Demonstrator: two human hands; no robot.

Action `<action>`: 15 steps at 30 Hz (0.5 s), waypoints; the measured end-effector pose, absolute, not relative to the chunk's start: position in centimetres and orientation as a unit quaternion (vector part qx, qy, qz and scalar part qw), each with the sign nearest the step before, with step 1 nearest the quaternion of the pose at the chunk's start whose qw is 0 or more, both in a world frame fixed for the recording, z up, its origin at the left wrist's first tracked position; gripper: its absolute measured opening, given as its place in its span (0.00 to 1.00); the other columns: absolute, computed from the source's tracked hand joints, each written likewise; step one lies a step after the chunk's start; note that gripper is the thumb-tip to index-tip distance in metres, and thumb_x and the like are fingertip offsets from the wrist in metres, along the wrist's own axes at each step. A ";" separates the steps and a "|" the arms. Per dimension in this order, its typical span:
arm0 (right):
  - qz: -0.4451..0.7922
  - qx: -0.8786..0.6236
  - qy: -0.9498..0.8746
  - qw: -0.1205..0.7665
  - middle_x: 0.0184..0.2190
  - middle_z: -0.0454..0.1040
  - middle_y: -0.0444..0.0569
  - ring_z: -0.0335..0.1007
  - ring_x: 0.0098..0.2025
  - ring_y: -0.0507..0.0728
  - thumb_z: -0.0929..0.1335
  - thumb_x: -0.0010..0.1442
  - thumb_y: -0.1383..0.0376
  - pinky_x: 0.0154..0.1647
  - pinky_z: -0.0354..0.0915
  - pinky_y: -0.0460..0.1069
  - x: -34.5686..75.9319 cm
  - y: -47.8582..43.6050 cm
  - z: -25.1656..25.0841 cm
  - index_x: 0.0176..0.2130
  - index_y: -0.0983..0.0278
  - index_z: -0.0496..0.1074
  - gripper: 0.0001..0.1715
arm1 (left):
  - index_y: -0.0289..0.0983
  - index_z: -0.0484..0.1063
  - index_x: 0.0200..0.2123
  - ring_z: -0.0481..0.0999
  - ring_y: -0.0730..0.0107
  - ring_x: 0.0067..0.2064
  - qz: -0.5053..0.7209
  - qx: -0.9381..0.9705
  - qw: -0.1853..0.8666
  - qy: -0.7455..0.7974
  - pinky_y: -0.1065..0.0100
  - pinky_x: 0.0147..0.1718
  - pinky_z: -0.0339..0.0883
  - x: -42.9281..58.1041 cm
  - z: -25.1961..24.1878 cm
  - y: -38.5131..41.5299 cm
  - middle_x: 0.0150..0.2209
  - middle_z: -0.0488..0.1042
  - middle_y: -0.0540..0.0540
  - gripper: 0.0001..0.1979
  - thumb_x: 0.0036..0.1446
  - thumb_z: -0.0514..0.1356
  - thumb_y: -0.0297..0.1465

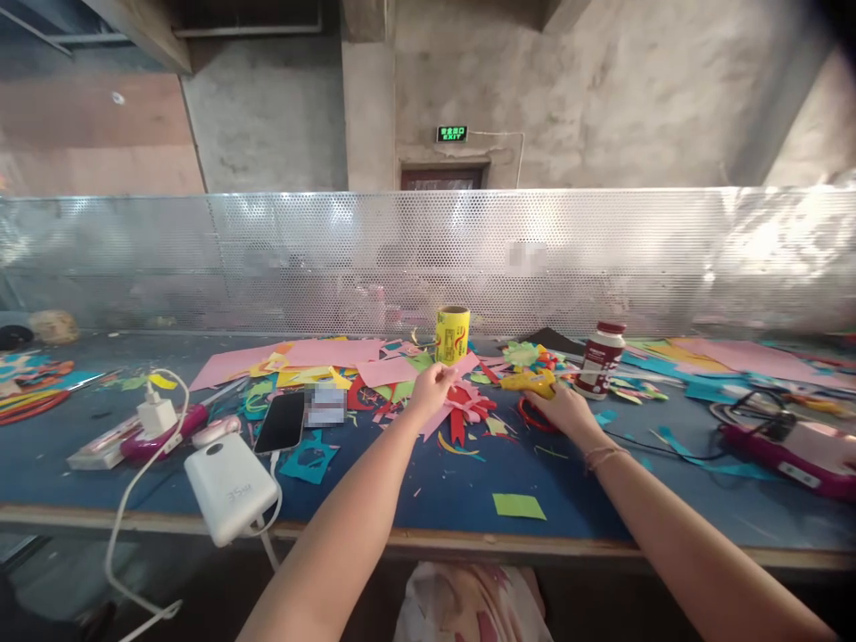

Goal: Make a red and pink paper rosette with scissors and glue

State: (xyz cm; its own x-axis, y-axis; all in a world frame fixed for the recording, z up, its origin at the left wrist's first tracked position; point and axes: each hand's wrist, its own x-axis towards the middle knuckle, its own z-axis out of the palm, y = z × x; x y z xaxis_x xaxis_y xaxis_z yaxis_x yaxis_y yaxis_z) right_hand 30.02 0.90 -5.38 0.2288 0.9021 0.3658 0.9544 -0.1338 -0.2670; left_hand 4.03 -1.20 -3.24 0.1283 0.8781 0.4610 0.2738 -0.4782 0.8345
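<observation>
A: Pink paper strip — pinched at its upper end by the left hand, fingers closed round it. The strip slants down over the blue table.

B: And the right hand?

A: It lies palm down, fingers curled over the rear of a yellow glue gun. Whether it really grips the gun, the observer cannot tell. Red scissors show just beneath the palm; a thin bracelet sits at the wrist.

B: Between the two hands?

A: A pink and red paper flower, flat on the table, touching the strip.

B: Farther out?

A: Behind the left hand stands a yellow roll, upright. A dark bottle with a red cap stands just right of the gun. Left of the hands — a phone face up, then a white power bank at the table's front edge with its cable hanging off. Coloured paper scraps cover the middle of the table; one green square lies apart near the front. A perforated metal screen closes the back.
</observation>
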 end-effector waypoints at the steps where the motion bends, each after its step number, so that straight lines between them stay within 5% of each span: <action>1: -0.067 -0.746 -0.625 0.220 0.36 0.75 0.62 0.71 0.41 0.64 0.63 0.53 0.49 0.37 0.62 0.51 30.1 1.1 -5.5 0.40 0.72 0.71 0.30 | 0.36 0.64 0.27 0.68 0.73 0.26 0.513 0.690 0.293 0.419 0.72 0.27 0.61 4.0 -3.2 -1.3 0.22 0.69 0.50 0.13 0.58 0.52 0.39; 15: -0.116 -0.736 -0.637 0.199 0.34 0.75 0.57 0.71 0.41 0.64 0.64 0.53 0.51 0.41 0.63 0.52 30.5 1.6 -6.3 0.34 0.65 0.71 0.20 | 0.36 0.65 0.26 0.69 0.72 0.27 0.536 0.674 0.311 0.402 0.71 0.28 0.61 4.4 -3.4 -1.0 0.25 0.71 0.48 0.15 0.57 0.52 0.41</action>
State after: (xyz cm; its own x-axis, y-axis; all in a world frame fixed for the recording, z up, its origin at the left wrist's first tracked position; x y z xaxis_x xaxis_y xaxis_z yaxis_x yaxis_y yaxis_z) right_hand 30.52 1.61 -6.31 0.1613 0.8913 0.4237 0.9834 -0.1089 -0.1453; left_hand 4.38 -0.95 -3.45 0.1024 0.8755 0.4723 0.2085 -0.4831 0.8504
